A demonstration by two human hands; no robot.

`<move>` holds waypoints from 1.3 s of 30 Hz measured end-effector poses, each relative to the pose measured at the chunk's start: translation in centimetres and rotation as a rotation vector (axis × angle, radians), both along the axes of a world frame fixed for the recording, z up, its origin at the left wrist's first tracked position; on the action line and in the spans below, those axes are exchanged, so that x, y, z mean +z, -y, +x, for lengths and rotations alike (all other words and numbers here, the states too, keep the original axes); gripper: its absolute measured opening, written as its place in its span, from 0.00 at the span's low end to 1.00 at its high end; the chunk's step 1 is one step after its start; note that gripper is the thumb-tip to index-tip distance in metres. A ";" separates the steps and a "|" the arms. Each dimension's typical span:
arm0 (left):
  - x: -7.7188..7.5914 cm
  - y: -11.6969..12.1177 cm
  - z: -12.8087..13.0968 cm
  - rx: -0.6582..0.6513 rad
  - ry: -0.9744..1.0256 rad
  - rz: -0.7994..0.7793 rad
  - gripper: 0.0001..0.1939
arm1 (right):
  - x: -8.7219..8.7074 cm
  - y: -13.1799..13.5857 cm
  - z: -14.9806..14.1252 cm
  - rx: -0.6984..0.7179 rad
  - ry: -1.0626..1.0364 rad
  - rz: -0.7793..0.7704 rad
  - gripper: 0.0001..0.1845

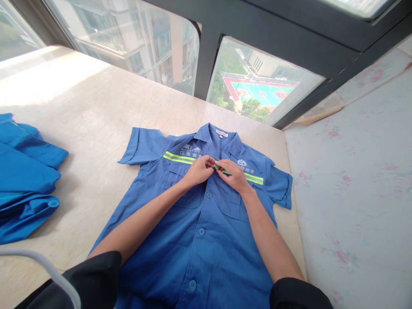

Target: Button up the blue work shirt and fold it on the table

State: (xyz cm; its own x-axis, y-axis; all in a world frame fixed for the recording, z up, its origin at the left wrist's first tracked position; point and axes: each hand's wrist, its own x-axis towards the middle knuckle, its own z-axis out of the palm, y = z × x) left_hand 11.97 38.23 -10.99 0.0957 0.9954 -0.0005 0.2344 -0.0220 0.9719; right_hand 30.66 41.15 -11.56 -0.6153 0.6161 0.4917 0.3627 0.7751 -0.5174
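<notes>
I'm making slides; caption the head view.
Bare left hand and bare right hand pinch the front of a blue short-sleeved cloth shirt on a pale mottled ledge.

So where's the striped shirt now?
In the head view's centre, the shirt lies on the pale surface, between blue cloth at left and the wall at right.

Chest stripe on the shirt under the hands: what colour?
Stripe: yellow-green edges, silvery-grey middle, on the blue shirt. Best in the head view.
</notes>
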 end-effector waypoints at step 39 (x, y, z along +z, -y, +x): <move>1.5 0.5 -0.1 -0.073 -0.197 0.025 0.17 | -0.1 -1.1 0.5 -0.041 -0.153 -0.400 0.10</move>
State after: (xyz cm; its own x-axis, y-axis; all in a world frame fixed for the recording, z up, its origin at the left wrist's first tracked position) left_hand 11.87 37.68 -9.48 0.1679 0.9858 -0.0016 0.4164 -0.0695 0.9065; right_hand 31.11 42.22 -11.69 -0.5252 0.7991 0.2925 0.2850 0.4891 -0.8244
